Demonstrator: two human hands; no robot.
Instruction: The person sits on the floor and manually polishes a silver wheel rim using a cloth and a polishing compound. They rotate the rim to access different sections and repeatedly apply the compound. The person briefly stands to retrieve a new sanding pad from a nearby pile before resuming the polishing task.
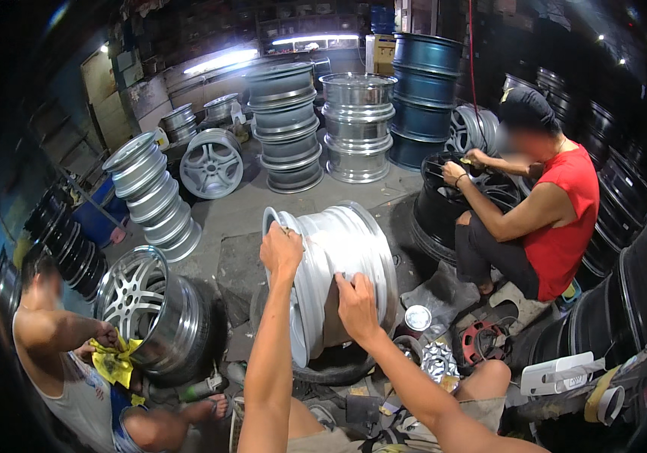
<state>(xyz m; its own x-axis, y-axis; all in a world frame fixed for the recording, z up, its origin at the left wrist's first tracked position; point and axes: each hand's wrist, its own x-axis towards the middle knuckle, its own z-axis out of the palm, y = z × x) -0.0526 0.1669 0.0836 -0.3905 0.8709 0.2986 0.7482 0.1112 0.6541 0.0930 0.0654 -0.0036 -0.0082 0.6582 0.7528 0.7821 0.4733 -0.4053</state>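
Observation:
A silver-grey wheel rim (pixel 357 243) stands in front of me on its tread side, resting on a dark tyre (pixel 335 375). My left hand (pixel 282 249) is closed over the upper part of its left flange. Lower down, my right hand (pixel 359 306) presses against the barrel with its fingers curled and drawn together. Whatever those fingers hold, if anything, is hidden. A white-topped can (pixel 417 318) and a bunch of crumpled silvery foil-like material (pixel 440 361) sit to the right of the rim.
At left, a person wipes a polished rim (pixel 184 317) with a yellow cloth (pixel 114 364). At right, a person in a red top (pixel 565 219) works on a black rim (pixel 438 215). Stacked rims (pixel 286 124) stand behind. A red round part (pixel 483 342) lies nearby.

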